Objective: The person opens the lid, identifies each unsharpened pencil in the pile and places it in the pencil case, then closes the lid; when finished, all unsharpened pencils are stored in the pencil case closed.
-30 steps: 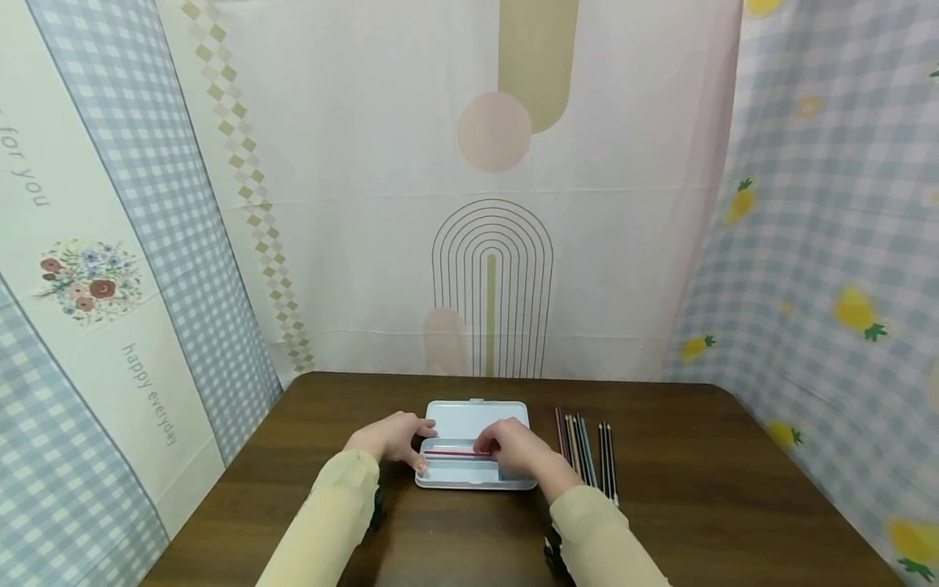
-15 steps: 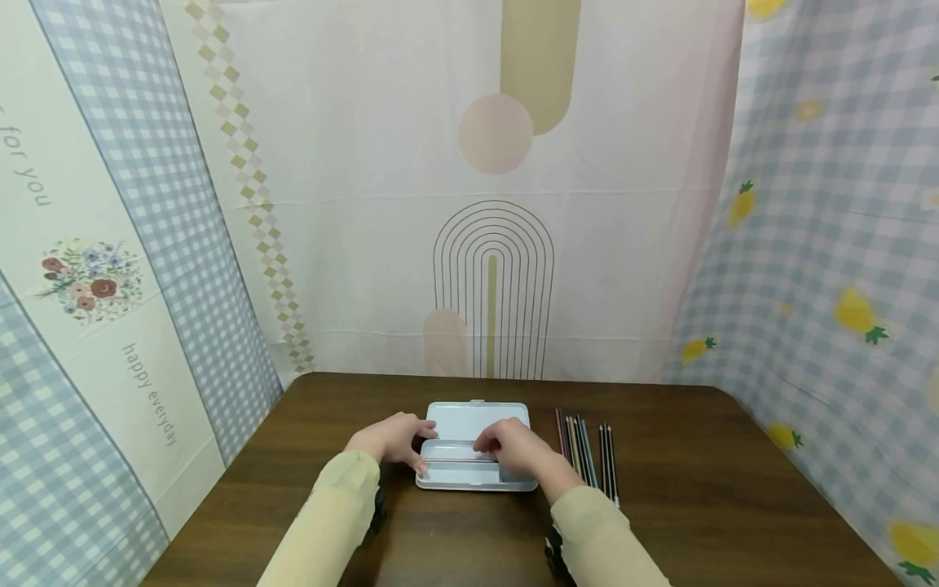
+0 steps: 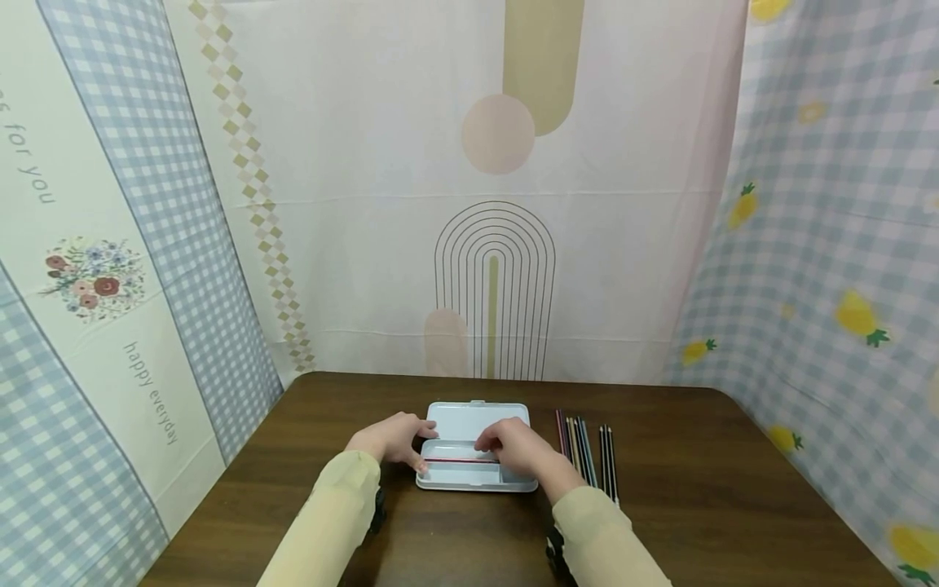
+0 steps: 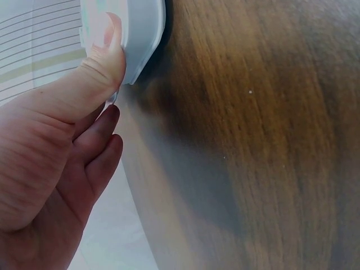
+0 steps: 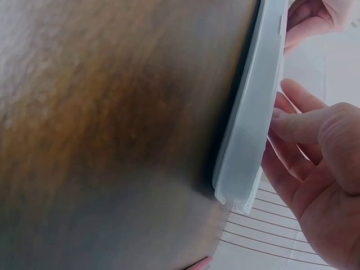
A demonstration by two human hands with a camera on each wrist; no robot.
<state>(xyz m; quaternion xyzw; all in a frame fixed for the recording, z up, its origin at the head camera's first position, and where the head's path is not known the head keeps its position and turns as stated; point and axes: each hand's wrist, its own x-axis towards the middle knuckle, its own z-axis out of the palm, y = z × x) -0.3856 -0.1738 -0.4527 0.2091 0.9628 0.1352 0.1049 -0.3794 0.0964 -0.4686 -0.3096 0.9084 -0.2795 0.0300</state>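
A pale, open pencil case (image 3: 462, 474) lies on the table with its lid (image 3: 469, 417) folded back. Along its inner divider runs a red pencil (image 3: 458, 461), thin in the head view. My left hand (image 3: 389, 436) holds the case's left end, thumb on the near part and fingers toward the lid; the left wrist view shows the thumb (image 4: 107, 53) against the end wall. My right hand (image 3: 513, 447) reaches over the case's right half, its fingertips down at the rear compartment. Its fingertips are partly hidden behind the case wall in the right wrist view, so I cannot tell if they pinch the pencil.
Several coloured pencils (image 3: 575, 448) lie side by side right of the case. A few dark pencils (image 3: 607, 461) form a separate group beside them. The brown wooden table (image 3: 352, 395) ends at a patterned cloth backdrop (image 3: 352, 269), with cloth also on both sides.
The red pencil has shifted from the middle of the rear compartment toward me, to the divider. Both hands have stayed almost in place.
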